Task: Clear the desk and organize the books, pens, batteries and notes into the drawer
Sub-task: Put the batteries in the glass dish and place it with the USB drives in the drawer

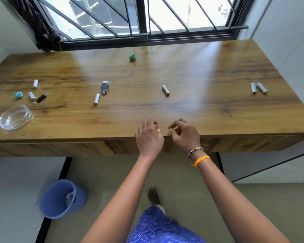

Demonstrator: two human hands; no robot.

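Several white batteries lie scattered on the wooden desk (165,72): one near the middle (165,90), one left of centre (96,98), a pair at the right (258,88), and two at the left (35,84) (32,96). A crumpled green note (132,57) sits near the window and a crumpled blue note (18,95) at the far left. The drawer front (47,149) under the desk's near edge is closed. My left hand (148,135) and my right hand (183,135) hover side by side over the near edge, fingers loosely curled, holding nothing visible.
A dark lighter (104,87) and a small brown USB stick (41,98) lie on the desk. A glass ashtray (15,117) stands at the near left. A blue bin (62,199) stands on the floor below left. A barred window (144,18) runs behind the desk.
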